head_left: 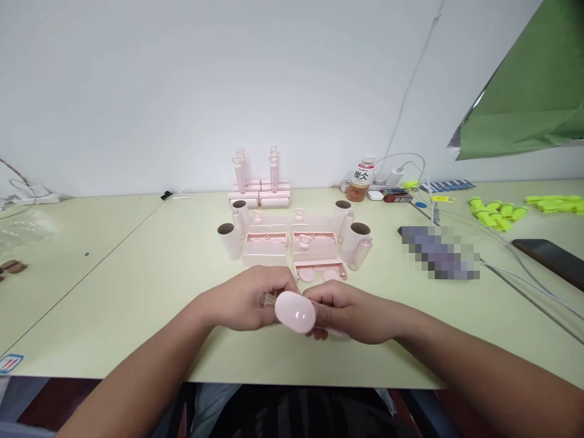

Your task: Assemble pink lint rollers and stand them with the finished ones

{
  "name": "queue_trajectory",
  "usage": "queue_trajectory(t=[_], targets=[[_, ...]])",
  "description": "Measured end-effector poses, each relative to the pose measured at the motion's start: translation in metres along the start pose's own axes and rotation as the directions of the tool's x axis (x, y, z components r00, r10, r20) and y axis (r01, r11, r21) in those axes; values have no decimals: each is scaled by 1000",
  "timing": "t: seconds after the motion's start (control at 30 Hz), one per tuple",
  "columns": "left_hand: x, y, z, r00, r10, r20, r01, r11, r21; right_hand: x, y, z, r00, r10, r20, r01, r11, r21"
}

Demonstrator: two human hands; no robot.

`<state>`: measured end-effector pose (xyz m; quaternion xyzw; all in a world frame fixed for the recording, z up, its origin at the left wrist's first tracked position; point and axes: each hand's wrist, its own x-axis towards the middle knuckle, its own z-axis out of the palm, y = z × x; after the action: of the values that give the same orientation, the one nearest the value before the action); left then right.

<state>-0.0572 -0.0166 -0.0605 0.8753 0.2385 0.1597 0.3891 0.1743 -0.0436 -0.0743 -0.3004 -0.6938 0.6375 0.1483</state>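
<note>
Both my hands meet low over the front of the pale green table (137,286). My left hand (246,301) and my right hand (351,313) are closed together on one pink plastic lint-roller part (295,311), its rounded glossy end facing me. Just beyond my fingers lies an open pink case (319,271) with two round pieces in it. Further back stand white paper rolls (228,240), clear pink covers (264,246) and a stack of finished pink rollers (260,191).
A drink bottle (361,179), chargers and white cables (511,255) lie at the back right. Neon yellow parts (495,213) and a dark phone (550,258) sit on the right. A green sheet (529,91) hangs at the upper right.
</note>
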Motion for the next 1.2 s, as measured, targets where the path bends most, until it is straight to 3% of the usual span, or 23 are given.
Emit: queue_trajectory(t=[0.07, 0.17, 0.27, 0.37, 0.43, 0.5, 0.6, 0.67, 0.73, 0.87, 0.97, 1.07, 1.13, 1.2], targets=[[-1, 2, 1, 998, -2, 68, -1, 999, 35, 1, 2, 3, 999, -21, 38, 23, 999, -40], [-1, 8, 3, 989, -15, 145, -1, 993, 114, 2, 5, 11, 993, -115, 2, 113, 974, -196], [-2, 14, 2, 974, -145, 175, 105, 970, 220, 2, 7, 19, 978, -201, -56, 162, 900, -405], [-6, 15, -7, 938, -310, 156, 259, 924, 280, 0, 6, 21, 925, -345, -159, 196, 792, -578], [-11, 14, -17, 935, -341, 100, 310, 920, 242, 0, 5, 19, 881, -407, -240, 180, 760, -625], [-18, 13, -26, 954, -297, 38, 289, 947, 142, 0, 5, 18, 875, -377, -304, 121, 777, -618], [-27, 14, -32, 991, -137, 10, 137, 990, 34, 2, 7, 19, 908, -237, -345, -8, 815, -580], [-30, 18, -29, 999, -33, 17, 33, 999, 30, 5, 9, 21, 921, -152, -358, -80, 827, -556], [-33, 25, -22, 999, -8, 49, 6, 999, 51, 6, 10, 22, 917, -104, -384, -133, 830, -542], [-43, 36, -11, 990, -139, 25, 131, 971, 198, 6, 9, 23, 931, -47, -362, -110, 910, -400], [-58, 31, -16, 972, -215, -93, 232, 934, 273, 6, 7, 24, 969, 17, -245, -38, 996, -79], [-77, 18, -30, 947, -271, -174, 309, 917, 254, 8, 7, 25, 974, 58, -219, -25, 988, 153], [-85, 9, -39, 924, -308, -225, 360, 900, 247, 8, 8, 25, 976, 119, -180, -91, 983, 157], [-88, 1, -44, 897, -358, -259, 419, 874, 246, 7, 7, 28, 983, 128, -134, -136, 990, -48]])
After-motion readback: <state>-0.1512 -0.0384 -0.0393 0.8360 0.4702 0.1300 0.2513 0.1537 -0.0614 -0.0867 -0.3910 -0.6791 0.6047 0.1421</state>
